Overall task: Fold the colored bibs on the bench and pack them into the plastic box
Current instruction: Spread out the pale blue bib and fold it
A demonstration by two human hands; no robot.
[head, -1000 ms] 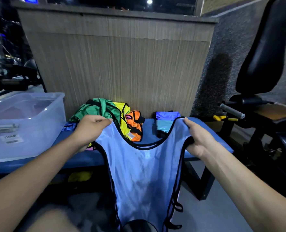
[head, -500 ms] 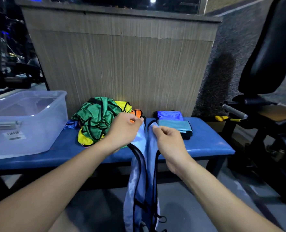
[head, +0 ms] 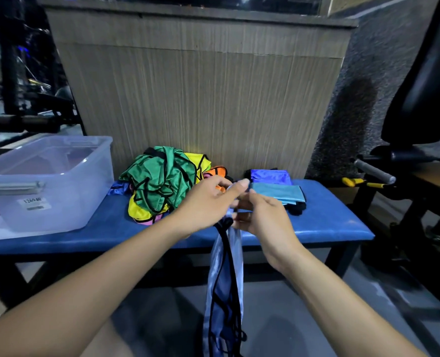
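A light blue bib (head: 225,284) with black trim hangs folded lengthwise in front of the blue bench (head: 324,222). My left hand (head: 208,199) and my right hand (head: 261,215) meet at its top edge, and both pinch the shoulder straps together. Behind my left hand lies a heap of unfolded bibs (head: 162,181) in green, yellow, orange and pink. Two folded bibs (head: 275,186), one dark blue and one teal, lie stacked at the back right of the bench. The clear plastic box (head: 48,184) stands at the bench's left end.
A wood-grain panel (head: 200,99) rises right behind the bench. Black gym equipment (head: 420,124) with a padded seat and yellow-handled levers stands close on the right. Grey floor shows beneath the bench. A dark machine frame is at the far left.
A second ago the bib was spread wide between my hands. They came together, folding it in half lengthwise, and now touch at the top with the bib hanging narrower.
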